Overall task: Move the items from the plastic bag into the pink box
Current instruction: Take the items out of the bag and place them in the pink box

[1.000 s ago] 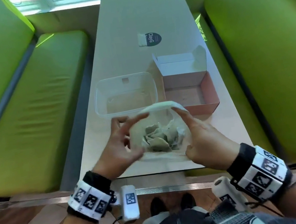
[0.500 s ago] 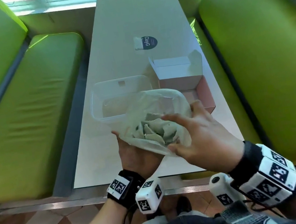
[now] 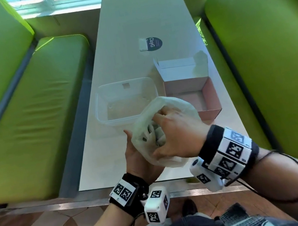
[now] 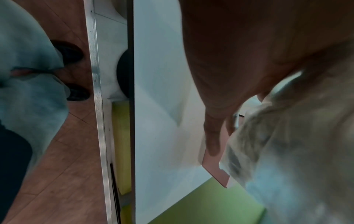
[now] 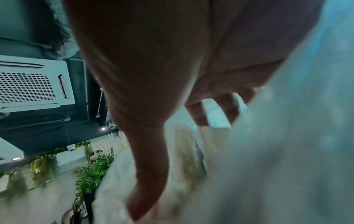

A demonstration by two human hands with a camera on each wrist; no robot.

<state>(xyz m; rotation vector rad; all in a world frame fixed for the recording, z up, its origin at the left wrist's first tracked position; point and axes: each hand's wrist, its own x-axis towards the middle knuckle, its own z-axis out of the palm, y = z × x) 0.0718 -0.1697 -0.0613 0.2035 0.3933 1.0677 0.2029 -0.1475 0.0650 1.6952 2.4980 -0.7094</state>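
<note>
Bag (image 3: 170, 107): cupped from below by left hand (image 3: 135, 158); right hand (image 3: 175, 134) fingers inside among items (image 3: 157, 131), grip unclear. Pink box (image 3: 210, 95) interior: head view only.

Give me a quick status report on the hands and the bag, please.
Left hand cradles plastic bag from below. Right hand reaches into bag, grip unclear. Pink box open, nothing visible inside. Clear tub beside it.

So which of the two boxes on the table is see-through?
The clear plastic tub, left of the pink box. You can see the table through its walls; the pink box is solid cardboard with a white lid.
</note>
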